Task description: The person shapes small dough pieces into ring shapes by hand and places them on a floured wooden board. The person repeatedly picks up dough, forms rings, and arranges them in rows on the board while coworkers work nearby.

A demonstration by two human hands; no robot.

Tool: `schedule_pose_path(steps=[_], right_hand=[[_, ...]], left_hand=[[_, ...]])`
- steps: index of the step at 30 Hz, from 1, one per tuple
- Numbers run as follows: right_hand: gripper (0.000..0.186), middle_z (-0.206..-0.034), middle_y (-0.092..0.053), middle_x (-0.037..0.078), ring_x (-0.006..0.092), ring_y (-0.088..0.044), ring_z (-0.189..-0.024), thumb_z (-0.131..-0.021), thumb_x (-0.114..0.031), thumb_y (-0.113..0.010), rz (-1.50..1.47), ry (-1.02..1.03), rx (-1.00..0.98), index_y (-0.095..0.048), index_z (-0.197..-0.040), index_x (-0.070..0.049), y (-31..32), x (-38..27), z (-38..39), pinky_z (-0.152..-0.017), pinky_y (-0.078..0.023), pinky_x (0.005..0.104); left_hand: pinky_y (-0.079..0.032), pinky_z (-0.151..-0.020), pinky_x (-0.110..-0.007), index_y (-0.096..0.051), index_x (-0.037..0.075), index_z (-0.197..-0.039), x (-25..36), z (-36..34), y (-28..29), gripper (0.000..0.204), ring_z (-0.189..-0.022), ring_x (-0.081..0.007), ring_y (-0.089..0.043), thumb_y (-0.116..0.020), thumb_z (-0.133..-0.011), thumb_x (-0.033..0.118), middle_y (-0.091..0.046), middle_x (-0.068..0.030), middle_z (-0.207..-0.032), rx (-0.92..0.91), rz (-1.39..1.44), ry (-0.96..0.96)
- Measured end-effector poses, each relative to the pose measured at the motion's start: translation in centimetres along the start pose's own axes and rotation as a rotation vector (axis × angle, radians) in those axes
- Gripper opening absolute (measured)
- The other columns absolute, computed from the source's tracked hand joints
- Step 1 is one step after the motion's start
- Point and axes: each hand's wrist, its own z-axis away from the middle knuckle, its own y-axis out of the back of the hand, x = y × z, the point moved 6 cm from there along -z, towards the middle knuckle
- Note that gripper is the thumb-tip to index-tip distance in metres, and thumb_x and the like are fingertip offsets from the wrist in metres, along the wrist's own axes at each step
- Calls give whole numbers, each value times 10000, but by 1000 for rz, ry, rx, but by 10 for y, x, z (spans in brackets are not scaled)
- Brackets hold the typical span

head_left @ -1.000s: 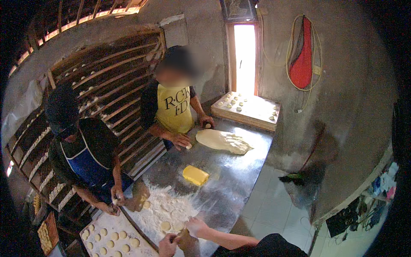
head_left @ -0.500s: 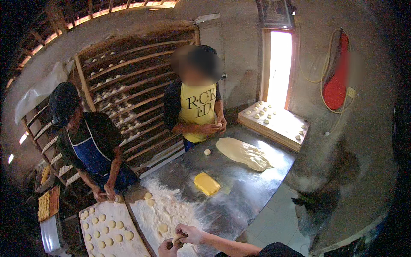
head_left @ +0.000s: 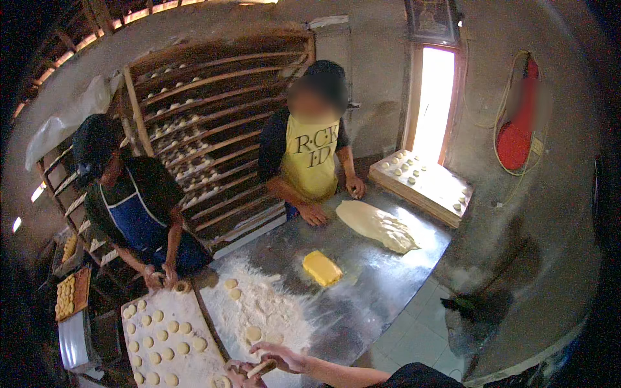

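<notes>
At the lower edge, my left hand (head_left: 242, 374) is closed around a short, pale, rod-shaped piece (head_left: 262, 368); whether it is dough or wood I cannot make out. My right hand (head_left: 283, 358) hovers just above that piece with its fingers stretched out. Two flat dough rounds (head_left: 253, 334) lie in the flour beyond my hands, and smaller dough pieces (head_left: 231, 283) sit farther off. Left of my hands, several dough rounds (head_left: 169, 354) rest on a floured board (head_left: 142, 312). A ring-like piece (head_left: 222, 381) is partly cut off near my left hand.
A co-worker's hands (head_left: 163, 277) work at the board's far end beside a ring (head_left: 183, 286). Across the dark table (head_left: 369, 291), a person in a yellow shirt (head_left: 314, 158) stands near a dough sheet (head_left: 375, 226). A yellow block (head_left: 322, 268) lies mid-table; stacked trays (head_left: 420, 181) stand behind.
My right hand has opened and spread away from the left. The person in yellow has lowered both hands to the tabletop, and the small dough ball there no longer shows. The view has shifted slightly.
</notes>
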Motion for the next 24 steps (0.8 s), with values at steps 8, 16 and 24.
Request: schedule_pose_path(steps=[8,16,24], right_hand=[[639,-1224,-585,97,126,-568,-793,-983,-574,-453,411,254,166,-421,-1425,-112,-46,18,-9,-610,-503,289],[621,-1018,-662,133,205,-651,-812,-968,-550,-508,807,315,-113,-404,-1395,-111,-86,37,-41,-672,-517,284],[555,-1045,-603,110,149,-596,-854,-980,-541,-446,967,525,185,-458,-1332,-112,-124,38,-82,-720,-474,274]], left_hand=[[-540,-706,-483,-464,99,-1223,18,13,19,272,-912,-369,-622,-489,-988,233,-553,-182,-1043,117,-711,94],[-489,-564,-464,-501,101,-1142,80,-4,50,154,-637,-418,-649,-446,-999,86,-625,-209,-719,41,-987,-153],[-496,-603,-501,-499,102,-1145,101,-41,87,170,-662,-433,-660,-437,-1022,201,-652,-179,-732,-105,-1087,-66]])
